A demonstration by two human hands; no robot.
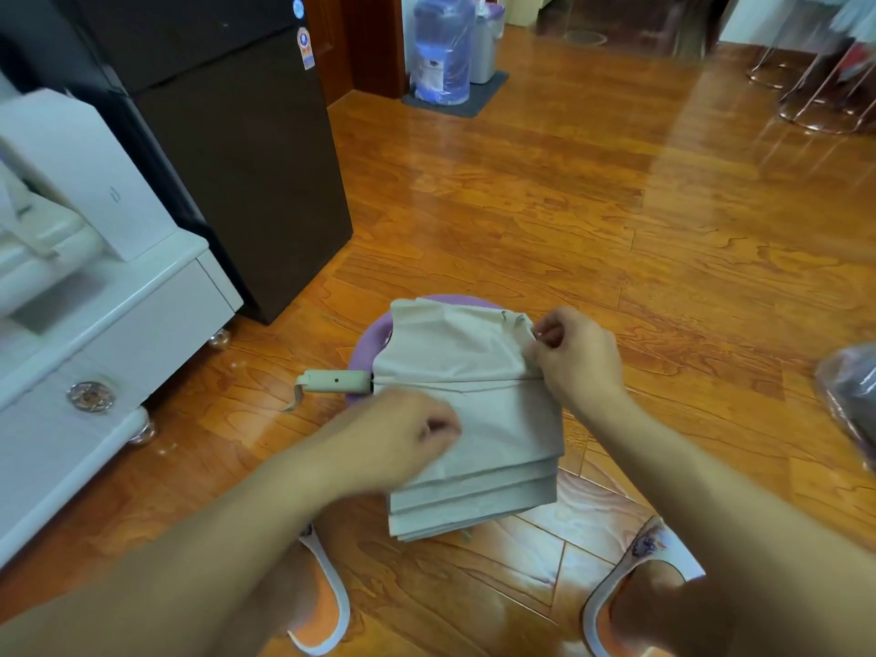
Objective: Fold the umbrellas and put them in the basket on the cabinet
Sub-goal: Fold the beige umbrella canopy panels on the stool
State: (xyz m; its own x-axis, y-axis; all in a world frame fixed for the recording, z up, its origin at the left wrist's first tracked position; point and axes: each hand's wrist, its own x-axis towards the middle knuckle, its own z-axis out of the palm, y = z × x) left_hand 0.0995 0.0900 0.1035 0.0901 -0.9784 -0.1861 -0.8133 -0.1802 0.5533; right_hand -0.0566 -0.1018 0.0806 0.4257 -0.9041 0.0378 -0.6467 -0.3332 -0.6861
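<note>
— Beige fabric item, first entry?

— Beige collapsed umbrella [467, 410], canopy pleated flat in stacked layers, lying across a round lilac stool [362, 353] over the glossy orange-brown wooden floor [616, 220]. Its cream cylindrical handle [339, 381] points left, past the stool's edge, with a short grey wrist strap [296, 395] dangling from the end.

— Hands?

— Left hand [403, 441], fingers curled, gripping the near canopy layers just right of the handle. Right hand [576, 355], thumb and fingers pinching the far right edge of the cloth, at the tip end.

— Surroundings, left side?

— White low cabinet [123, 324] with a round metal drawer knob [90, 395] and clear ball feet, near the umbrella's handle. White boxy objects [80, 168] on top of it; whether any is a basket, cannot tell. Behind it, a tall dark brown refrigerator [237, 149] with stickers on the upper door.

— Further off?

— Blue water jug wrapped in clear plastic [443, 49] on a grey mat, beside a grey bin, well apart. Metal chair legs [815, 87] at upper right. Dark bundle in clear plastic [853, 395] at the right edge.

— Below?

— Two orange-and-white slippers [327, 604], one under each forearm, on the person's feet, just beside the stool.
</note>
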